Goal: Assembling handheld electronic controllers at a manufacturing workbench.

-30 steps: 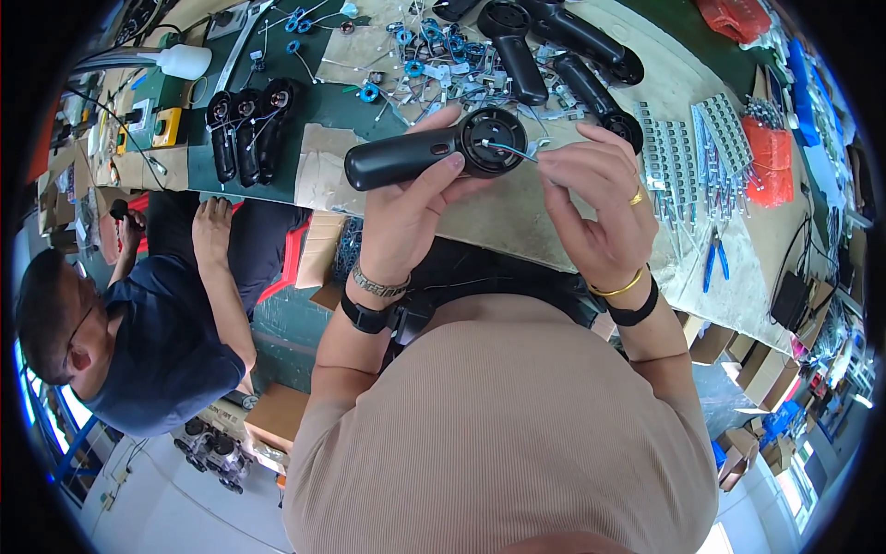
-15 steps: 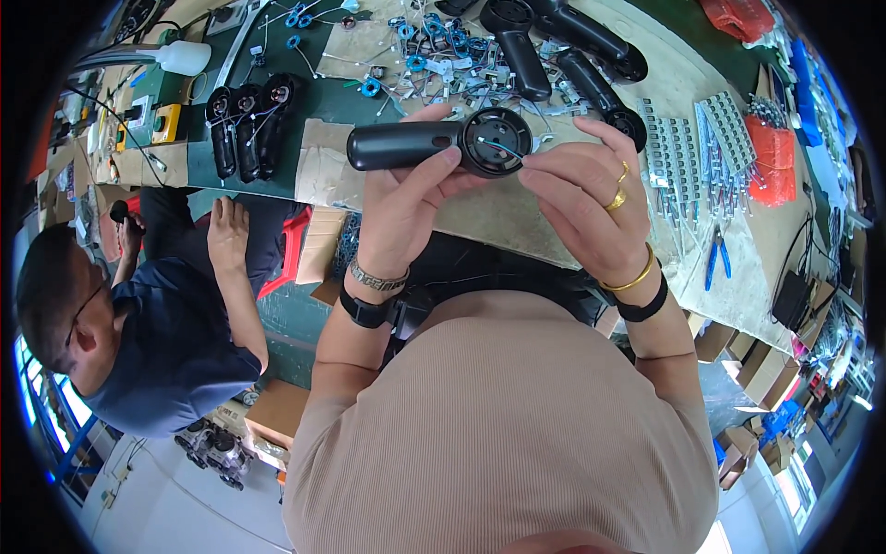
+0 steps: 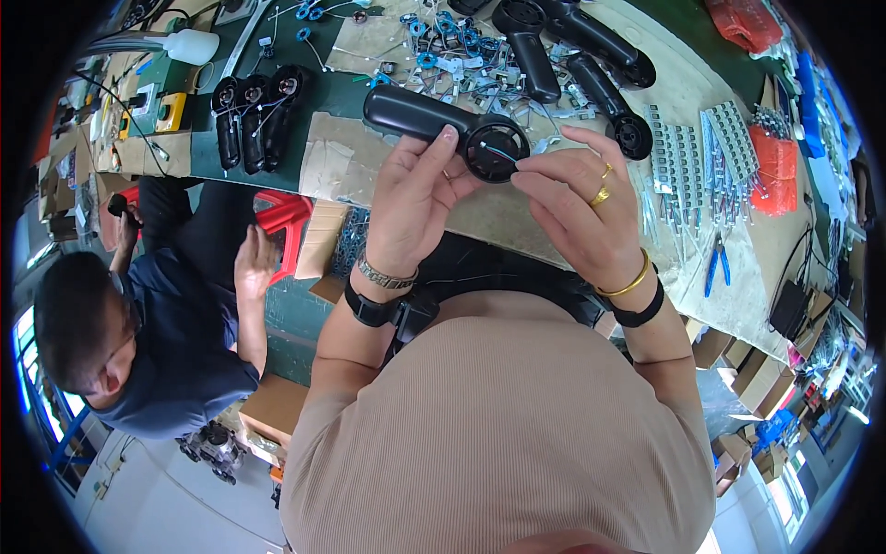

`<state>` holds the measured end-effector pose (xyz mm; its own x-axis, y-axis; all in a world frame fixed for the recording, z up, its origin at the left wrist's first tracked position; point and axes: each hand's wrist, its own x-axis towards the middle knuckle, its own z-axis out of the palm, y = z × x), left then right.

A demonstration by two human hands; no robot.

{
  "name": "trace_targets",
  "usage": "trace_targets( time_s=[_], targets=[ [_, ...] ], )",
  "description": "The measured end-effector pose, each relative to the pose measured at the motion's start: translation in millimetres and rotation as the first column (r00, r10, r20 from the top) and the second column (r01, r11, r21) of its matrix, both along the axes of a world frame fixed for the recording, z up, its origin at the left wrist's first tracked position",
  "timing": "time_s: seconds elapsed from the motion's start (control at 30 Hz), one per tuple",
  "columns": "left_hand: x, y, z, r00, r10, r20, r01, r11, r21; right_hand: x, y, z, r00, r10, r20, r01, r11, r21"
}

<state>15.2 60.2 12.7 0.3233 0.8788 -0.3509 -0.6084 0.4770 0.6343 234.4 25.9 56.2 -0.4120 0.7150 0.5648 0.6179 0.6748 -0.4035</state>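
Note:
My left hand is wrapped round a black handheld fan housing, near where its handle meets its round head. The handle points up and to the left. In the hollow of the round head lies a thin pale wire. My right hand pinches the wire's outer end between thumb and fingertips at the head's right rim. Just beyond, loose small boards, blue coil rings and wires form a pile on the bench.
Several more black housings lie beyond my hands, with others at the left. Boards with leads and blue-handled pliers lie to the right. A seated co-worker is close on my left, by a red stool.
The fan housing has turned, its handle end swinging up and away from me. My right hand keeps its pinch at the rim. The co-worker's head and raised hand have shifted right.

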Motion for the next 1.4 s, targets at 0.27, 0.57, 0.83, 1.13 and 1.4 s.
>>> trace_targets(
  time_s=[0.27, 0.57, 0.83, 1.13, 1.4],
  targets=[
    [-2, -2, 0, 1.000, -0.002, -0.030, 0.003, 0.999, 0.041, -5, -1, 2, 0.999, 0.028, 0.031, -0.028, 0.999, -0.019],
    [0, -1, -4, 0.995, 0.030, -0.097, -0.027, 0.999, 0.032, -7, -1, 0, 0.996, 0.082, 0.031, -0.081, 0.996, -0.030],
    [2, 0, -7, 0.991, 0.032, -0.133, -0.023, 0.998, 0.065, -10, -1, -2, 0.998, 0.069, -0.009, -0.069, 0.996, -0.058],
    [3, 0, -13, 0.993, 0.047, -0.113, -0.038, 0.996, 0.078, -15, 0, -10, 0.995, -0.051, -0.082, 0.046, 0.997, -0.058],
    [6, -1, -13, 0.988, 0.047, -0.147, -0.034, 0.996, 0.085, -20, -1, -7, 0.987, -0.013, -0.157, 0.000, 0.996, -0.086]
  ],
)
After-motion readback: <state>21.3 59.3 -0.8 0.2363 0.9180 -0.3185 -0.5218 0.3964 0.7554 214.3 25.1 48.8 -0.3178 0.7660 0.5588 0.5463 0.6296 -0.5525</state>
